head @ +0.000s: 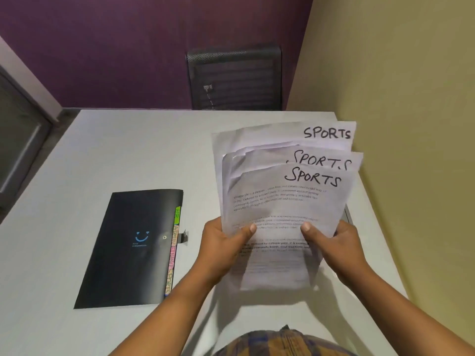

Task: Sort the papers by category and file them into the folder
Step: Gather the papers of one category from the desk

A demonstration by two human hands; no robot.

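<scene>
Several white printed sheets of paper [282,199] are being held fanned over the right side of the surface, with three handwritten black "SPORTS" headings showing at their top right corners. The left hand [222,244] is gripping the stack's lower left edge, its thumb pressing on the front page and its fingers hidden behind. The right hand [336,249] is gripping the lower right edge the same way, thumb on the front page.

To the left of the sheets, apart from them, a flat black plastic folder [128,250] with a small blue smile mark is lying closed on the pale grey surface [77,163]. Coloured index tabs [172,255] are sticking out along the folder's right edge, two of them reading "ADMIN" and "SPORTS".

Beyond the far edge, a black mesh-backed chair [234,78] is standing against a purple wall [102,47]. A yellowish wall [398,98] is running along the right side.
</scene>
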